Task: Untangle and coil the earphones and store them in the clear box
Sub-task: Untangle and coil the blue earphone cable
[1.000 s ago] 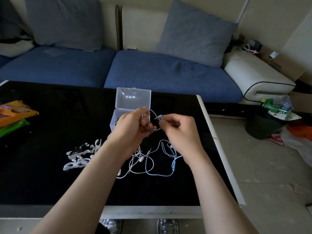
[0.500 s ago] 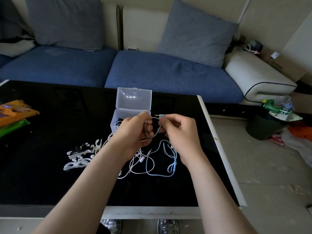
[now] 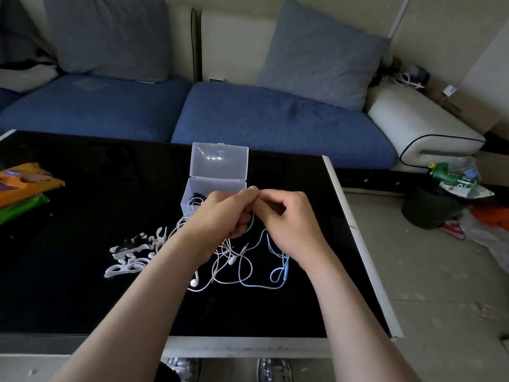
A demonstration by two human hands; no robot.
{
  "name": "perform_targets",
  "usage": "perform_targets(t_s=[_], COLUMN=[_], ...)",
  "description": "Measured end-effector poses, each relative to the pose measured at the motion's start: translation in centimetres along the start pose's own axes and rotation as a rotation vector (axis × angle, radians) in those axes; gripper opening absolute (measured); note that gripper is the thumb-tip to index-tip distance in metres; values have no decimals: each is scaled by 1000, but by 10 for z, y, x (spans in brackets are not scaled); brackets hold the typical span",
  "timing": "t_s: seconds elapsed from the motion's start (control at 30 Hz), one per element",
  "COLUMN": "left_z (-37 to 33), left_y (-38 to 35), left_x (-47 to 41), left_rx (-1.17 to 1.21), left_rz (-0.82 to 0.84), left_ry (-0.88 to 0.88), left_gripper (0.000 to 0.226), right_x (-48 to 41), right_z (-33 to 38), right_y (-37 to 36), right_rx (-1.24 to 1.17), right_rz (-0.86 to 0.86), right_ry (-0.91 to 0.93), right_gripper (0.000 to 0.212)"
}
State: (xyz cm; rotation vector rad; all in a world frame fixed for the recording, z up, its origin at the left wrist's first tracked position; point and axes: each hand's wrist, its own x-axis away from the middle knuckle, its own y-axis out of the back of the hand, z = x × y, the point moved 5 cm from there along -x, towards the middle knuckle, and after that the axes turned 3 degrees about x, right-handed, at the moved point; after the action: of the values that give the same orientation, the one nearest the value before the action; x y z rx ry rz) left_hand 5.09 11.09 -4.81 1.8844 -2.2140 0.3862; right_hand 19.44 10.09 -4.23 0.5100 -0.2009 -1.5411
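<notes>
A: The left hand [image 3: 223, 213] is raised just in front of a small clear plastic box [image 3: 187, 199], fingers curled round a loop of light blue earphone cable [image 3: 248, 282].

B: And the right hand [image 3: 286, 219]?

A: It meets the left one fingertip to fingertip. Its thumb and forefinger pinch together at the top of that loop, and the other fingers are tucked in. The cable inside the pinch is hidden.

B: Where does the rest of the blue cable lie?

A: It drops from between the 2 hands and trails in loose curves over a glossy black glass table [image 3: 82, 299], below the right wrist.

B: Any other earphones?

A: A tangled white earphone set [image 3: 220, 271] lies beside the blue one, under the left wrist, with strands running up into the box. The box lid stands open, and something dark sits inside.

B: What else is on the table?

A: A cluster of white plastic cable winders [image 3: 132, 255] lies left of the tangle. An orange packet [image 3: 27, 180] and a green packet [image 3: 24, 208] lie at the far left edge.
</notes>
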Motion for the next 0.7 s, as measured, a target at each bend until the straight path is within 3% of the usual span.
perform_targets(t_s=[0.13,0.23,0.37,0.43,0.6,0.7], left_z=[2,2,-2,-3,-1,0], left_y=[-1,-3,-4,-3,10,16], left_x=[-1,-1,1,1,-1,-2], left_rx=[54,258,376,357,123,1], left_rz=[14,37,60,23,-167,-222], left_ry=[38,106,68,28,-71,-135], left_gripper=[35,32,27,26,34,35], right_x=[0,0,5,8,14,17], right_z=[-4,-11,-14,-11,-1,3], right_y=[4,9,14,11,-9,-13], right_rx=[20,39,-17,15,170,199], right_rz=[15,-74,-161,-91,255,330], right_ry=[-60,-118,-258,-284,-221,-182], right_gripper=[22,19,13,20,17,19])
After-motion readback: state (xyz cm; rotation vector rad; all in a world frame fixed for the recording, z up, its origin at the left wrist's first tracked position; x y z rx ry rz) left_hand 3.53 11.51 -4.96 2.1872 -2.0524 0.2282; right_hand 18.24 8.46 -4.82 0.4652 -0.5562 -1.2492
